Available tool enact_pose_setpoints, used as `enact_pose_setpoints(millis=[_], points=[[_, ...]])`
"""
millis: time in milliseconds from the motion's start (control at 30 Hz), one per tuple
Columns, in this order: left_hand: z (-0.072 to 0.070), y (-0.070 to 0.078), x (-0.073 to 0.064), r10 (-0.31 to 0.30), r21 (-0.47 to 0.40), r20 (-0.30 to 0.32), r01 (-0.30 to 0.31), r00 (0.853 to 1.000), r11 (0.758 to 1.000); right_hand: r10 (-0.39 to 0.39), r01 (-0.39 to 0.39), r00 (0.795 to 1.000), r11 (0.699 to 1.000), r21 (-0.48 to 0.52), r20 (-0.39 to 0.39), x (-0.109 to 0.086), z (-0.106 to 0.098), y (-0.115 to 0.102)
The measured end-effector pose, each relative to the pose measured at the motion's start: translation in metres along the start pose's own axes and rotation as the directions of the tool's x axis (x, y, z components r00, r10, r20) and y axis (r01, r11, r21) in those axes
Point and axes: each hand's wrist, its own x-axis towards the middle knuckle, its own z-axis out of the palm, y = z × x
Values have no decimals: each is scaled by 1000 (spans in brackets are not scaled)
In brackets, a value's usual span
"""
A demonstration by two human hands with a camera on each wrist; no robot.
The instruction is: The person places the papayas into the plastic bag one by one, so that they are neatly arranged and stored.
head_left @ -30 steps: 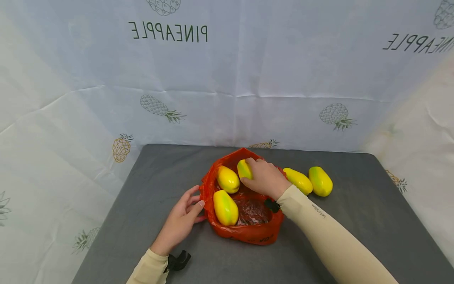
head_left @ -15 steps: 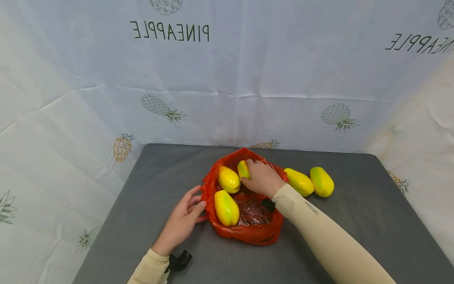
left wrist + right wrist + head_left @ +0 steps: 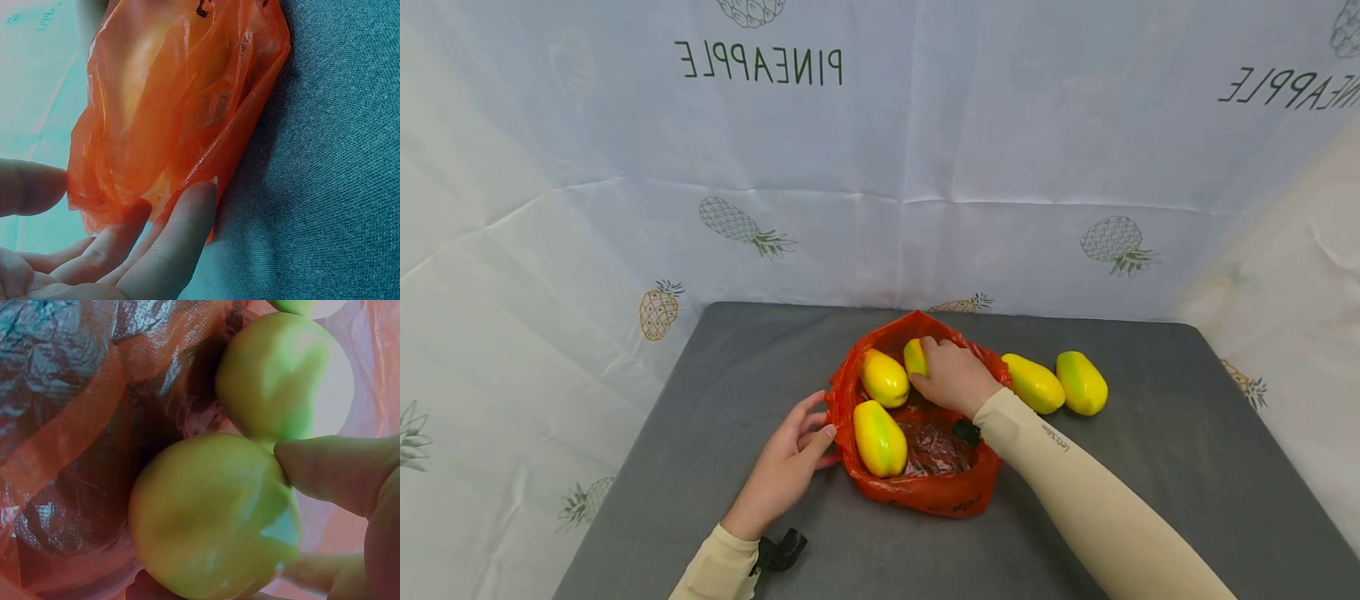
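Observation:
A red plastic bag (image 3: 917,497) stands wide open on the table, with two yellow-green papayas, one at the back left (image 3: 884,379) and one at the front left (image 3: 879,439), lying inside. My right hand (image 3: 955,377) reaches into it and grips a third papaya (image 3: 915,357), partly covered by the fingers. In the right wrist view the thumb and fingers hold this papaya (image 3: 215,515) close beside another one (image 3: 281,375). My left hand (image 3: 781,468) touches the bag's left side with spread, fairly straight fingers. Through the bag (image 3: 169,94) a yellow shape shows faintly in the left wrist view.
Two more papayas, one nearer the bag (image 3: 1033,384) and one further right (image 3: 1081,383), lie side by side on the grey table (image 3: 760,358). A white cloth with pineapple prints (image 3: 880,150) hangs behind the table's back edge.
My right hand has shifted slightly, so less of the gripped papaya shows in the head view. The left hand and the bag hold their places.

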Motion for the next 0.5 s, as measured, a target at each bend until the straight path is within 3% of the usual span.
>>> enact_pose_setpoints(millis=[500], points=[[0,2,-3,2,2,8,-2,1000,1000,24,-24,999,1000,-7,34,-7,-7,-2]])
